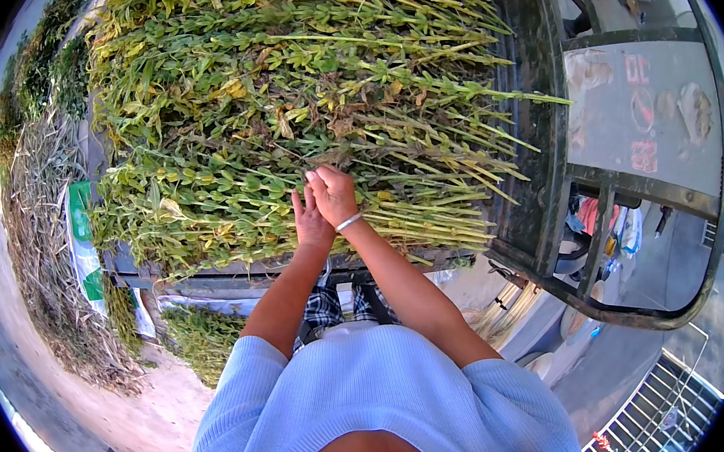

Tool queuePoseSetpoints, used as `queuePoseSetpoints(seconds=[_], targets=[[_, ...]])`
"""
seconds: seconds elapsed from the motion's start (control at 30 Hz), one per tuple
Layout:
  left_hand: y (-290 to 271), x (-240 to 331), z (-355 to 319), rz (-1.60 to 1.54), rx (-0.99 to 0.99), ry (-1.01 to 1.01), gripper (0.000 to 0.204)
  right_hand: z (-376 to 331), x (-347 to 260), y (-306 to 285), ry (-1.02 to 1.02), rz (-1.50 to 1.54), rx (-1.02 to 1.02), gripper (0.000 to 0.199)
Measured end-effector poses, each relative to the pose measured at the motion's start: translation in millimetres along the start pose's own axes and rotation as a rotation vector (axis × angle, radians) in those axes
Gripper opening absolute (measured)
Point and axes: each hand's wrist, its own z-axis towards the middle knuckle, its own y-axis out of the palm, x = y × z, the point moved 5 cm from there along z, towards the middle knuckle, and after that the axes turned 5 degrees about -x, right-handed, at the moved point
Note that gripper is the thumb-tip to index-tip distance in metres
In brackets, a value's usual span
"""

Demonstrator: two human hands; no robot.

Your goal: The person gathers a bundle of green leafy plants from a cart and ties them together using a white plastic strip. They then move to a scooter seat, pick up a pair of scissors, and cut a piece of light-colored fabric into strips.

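Green-and-yellow leafy plant stalks with slender, pale cut ends (227, 182) lie in a thick layer before the person, leafy tops toward the left, bare ends toward the right. Above this layer the two bare hands meet: the right hand (335, 195), with a white band (349, 222) at the wrist, has its fingers curled together; whether a small piece is pinched between them cannot be told. Just beside it, the left hand (314, 227) holds its visible fingers raised and slightly apart.

Good handling here would likely rely on light fingertip pressure, the left hand steadying while the right works, since brittle leaves could tear or drop. Keeping the stalks parallel should limit tangling.

Containers: the dark metal cargo bed (545, 134) bears the stalk layer, some ends overhanging toward its right-hand wall. Beyond that wall stands a dark tubular frame with a clear pane (591, 117). At left, outside the bed, lie a heap of dry, greyish-brown stalks (45, 239) and a green-and-white printed sheet (83, 240); whether the sheet is a sack is unclear.
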Motion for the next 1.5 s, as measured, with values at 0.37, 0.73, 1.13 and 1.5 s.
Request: queuePoseSetpoints(seconds=[0.37, 0.73, 1.13, 1.5], targets=[[-20.7, -12.4, 5.4, -0.265, 0.186, 0.114, 0.05, -128.4, 71.9, 1.0, 0.852, 0.895, -0.012, 0.026], [-62.2, -46.2, -65.7, -0.561, 0.451, 0.128, 0.043, -134.2, 94.2, 10.7, 0.841, 1.048, -0.276, 0.02], [142.2, 69.2, -111.7, -1.012, -0.328, -0.793, 0.034, -130.4, 81.3, 8.9, 0.84, 0.953, -0.287, 0.026], [124.5, 19.1, -123.3, -1.467, 0.21, -0.259, 0.022, -97.0, -5.7, -22.5, -0.067, 0.107, -0.336, 0.012]])
